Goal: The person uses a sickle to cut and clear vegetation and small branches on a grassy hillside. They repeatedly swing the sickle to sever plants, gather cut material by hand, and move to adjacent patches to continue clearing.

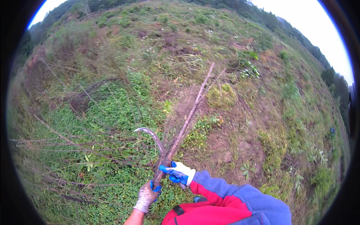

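Observation:
Long, thin woody stems (187, 121) form a narrow bundle that slants up and to the right. My left hand (147, 194), in a soiled glove with blue on its fingers, is closed around their lower end. Just above it, my right hand (177, 172), in a white and blue glove, grips the bundle's side. A curved metal sickle blade (152, 135) rises beside the stems, its tip towards the left. Its handle merges with the bundle near my hands, so which hand holds the sickle is unclear.
Dense green ground cover (118, 104) and thin bare branches (84, 135) spread over the left. Dry brush covers the slope, with a leafy mound (222, 95) beyond the stems. A dark wooded ridge (303, 36) lines the top right.

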A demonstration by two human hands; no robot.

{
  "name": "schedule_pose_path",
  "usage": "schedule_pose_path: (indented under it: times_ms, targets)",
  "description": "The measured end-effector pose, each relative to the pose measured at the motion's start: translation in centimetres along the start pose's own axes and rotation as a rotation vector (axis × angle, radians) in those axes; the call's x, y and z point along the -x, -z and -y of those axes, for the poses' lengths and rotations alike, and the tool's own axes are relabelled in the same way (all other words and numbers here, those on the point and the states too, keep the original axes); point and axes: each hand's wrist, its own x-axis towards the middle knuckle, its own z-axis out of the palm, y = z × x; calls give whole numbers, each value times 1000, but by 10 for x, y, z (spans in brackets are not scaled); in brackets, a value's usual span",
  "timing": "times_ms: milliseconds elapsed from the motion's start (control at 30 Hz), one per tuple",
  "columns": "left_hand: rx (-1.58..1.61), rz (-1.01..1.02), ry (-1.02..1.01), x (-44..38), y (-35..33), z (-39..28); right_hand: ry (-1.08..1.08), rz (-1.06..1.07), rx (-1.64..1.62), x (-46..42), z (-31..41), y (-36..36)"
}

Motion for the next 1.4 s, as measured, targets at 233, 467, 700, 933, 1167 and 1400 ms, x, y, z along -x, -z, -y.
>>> schedule_pose_path:
  times_ms: [233,467,700,933,1167,1400]
  targets:
    - [86,-3,223,-16,16,52,-110,-184,-347,36,-53,72]
    - [-286,-4,11,-51,17,48,-118,-780,-667,114,-137,169]
    - [-464,146,-570,-110,-50,-103,-342,-1011,-472,168,-234,212]
    - [-26,-117,-1262,-99,-186,-412,-522,-992,-444,168,-221,233]
    - [-177,474,-1123,-122,-221,-313,-682,-947,-401,187,-230,278]
    - [-535,512,-86,-58,-123,19,-680,-785,-222,177,-223,300]
